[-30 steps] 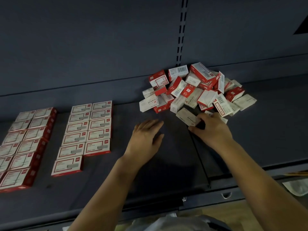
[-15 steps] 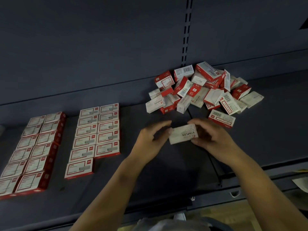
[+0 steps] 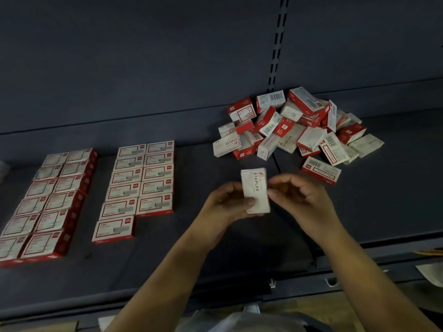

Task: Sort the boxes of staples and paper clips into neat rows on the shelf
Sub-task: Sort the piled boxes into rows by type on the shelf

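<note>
Bare shelf (image 3: pixel 196 236) lies open between the sorted rows (image 3: pixel 141 183) and the jumbled pile (image 3: pixel 294 125).

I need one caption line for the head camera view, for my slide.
Both hands, left hand and right hand, hold a white staples box above the shelf, between sorted rows and an unsorted pile.

Arms: two bare forearms are seen, uncovered from wrist to frame edge; no sleeves are shown.
Left hand (image 3: pixel 227 202): no ring, watch or glove is worn.
Right hand (image 3: pixel 303 200): likewise left bare.
Clothing: a pale grey, blurred garment (image 3: pixel 239 321) is glimpsed at the bottom edge.
</note>
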Available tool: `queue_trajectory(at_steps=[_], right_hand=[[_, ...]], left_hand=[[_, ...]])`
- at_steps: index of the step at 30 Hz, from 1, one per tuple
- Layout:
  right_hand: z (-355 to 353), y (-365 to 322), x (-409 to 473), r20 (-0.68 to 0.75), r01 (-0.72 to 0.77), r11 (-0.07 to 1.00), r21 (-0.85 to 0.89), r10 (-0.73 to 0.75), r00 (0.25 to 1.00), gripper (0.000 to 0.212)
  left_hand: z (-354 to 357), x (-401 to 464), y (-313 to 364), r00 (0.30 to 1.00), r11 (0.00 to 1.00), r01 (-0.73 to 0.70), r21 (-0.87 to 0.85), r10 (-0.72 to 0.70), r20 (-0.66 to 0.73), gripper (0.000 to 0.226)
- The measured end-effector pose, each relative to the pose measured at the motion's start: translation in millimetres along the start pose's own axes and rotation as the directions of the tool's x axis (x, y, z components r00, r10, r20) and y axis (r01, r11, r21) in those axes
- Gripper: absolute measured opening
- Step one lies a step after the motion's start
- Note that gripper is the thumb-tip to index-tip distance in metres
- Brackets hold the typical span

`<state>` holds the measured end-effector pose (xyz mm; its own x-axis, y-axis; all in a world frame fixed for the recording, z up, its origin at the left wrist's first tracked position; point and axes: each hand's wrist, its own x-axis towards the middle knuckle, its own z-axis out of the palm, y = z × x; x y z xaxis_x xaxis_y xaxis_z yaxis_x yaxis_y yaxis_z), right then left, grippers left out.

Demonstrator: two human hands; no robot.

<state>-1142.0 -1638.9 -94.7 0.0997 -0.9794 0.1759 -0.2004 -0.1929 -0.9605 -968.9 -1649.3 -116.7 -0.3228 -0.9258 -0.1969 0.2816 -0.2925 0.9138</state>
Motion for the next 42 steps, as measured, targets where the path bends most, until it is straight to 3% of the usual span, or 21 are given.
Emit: queue_trajectory(at_steps=[2, 7, 11, 14, 17, 20, 25, 30, 32, 42], right_hand=[[5, 1, -4, 0.077, 0.035, 0.999, -0.007, -0.035, 0.996, 0.032], [27, 13, -3, 0.139, 0.192, 0.926, -0.326, -0.154, 0.978, 0.059], [43, 14, 6, 0.124, 0.313, 0.801, -0.51, -0.292, 0.948, 0.053], [54, 6, 12, 0.171, 0.342, 0.788, -0.512, -0.297, 0.94, 0.051], [67, -5, 18, 0.26, 0.377, 0.812, -0.445, -0.285, 0.923, 0.049], [87, -16, 25, 0.361, 0.4, 0.835, -0.379, -0.265, 0.894, 0.049], [138, -37, 35, 0.452, 0.402, 0.853, -0.333, -0.229, 0.862, 0.054], [203, -53, 41, 0.496, 0.38, 0.865, -0.328, -0.185, 0.849, 0.056], [231, -58, 42, 0.515, 0.391, 0.863, -0.319, -0.189, 0.836, 0.054], [350, -88, 45, 0.523, 0.474, 0.774, -0.42, -0.22, 0.823, 0.062]], left_hand=[[1, 1, -4, 0.998, 0.994, -0.008, -0.113, 0.001, -0.058, 0.051], [-5, -4, -7, 0.989, 0.976, -0.087, -0.202, 0.059, -0.138, 0.045], [-13, -14, -2, 0.988, 0.973, -0.074, -0.219, 0.041, -0.15, 0.046], [-29, -24, 10, 0.985, 0.988, -0.074, -0.138, 0.051, -0.162, 0.044], [-55, -39, 26, 0.971, 0.986, -0.163, 0.038, 0.167, -0.17, 0.044], [-87, -60, 47, 0.959, 0.945, -0.238, 0.225, 0.265, -0.098, 0.057], [-141, -92, 74, 0.935, 0.768, -0.273, 0.579, 0.354, -0.029, 0.049], [-200, -121, 96, 0.871, 0.356, -0.268, 0.895, 0.487, 0.067, 0.048], [-224, -134, 102, 0.853, 0.261, -0.233, 0.937, 0.518, 0.068, 0.051], [-337, -194, 123, 0.804, 0.181, -0.11, 0.977, 0.595, -0.02, 0.046]])
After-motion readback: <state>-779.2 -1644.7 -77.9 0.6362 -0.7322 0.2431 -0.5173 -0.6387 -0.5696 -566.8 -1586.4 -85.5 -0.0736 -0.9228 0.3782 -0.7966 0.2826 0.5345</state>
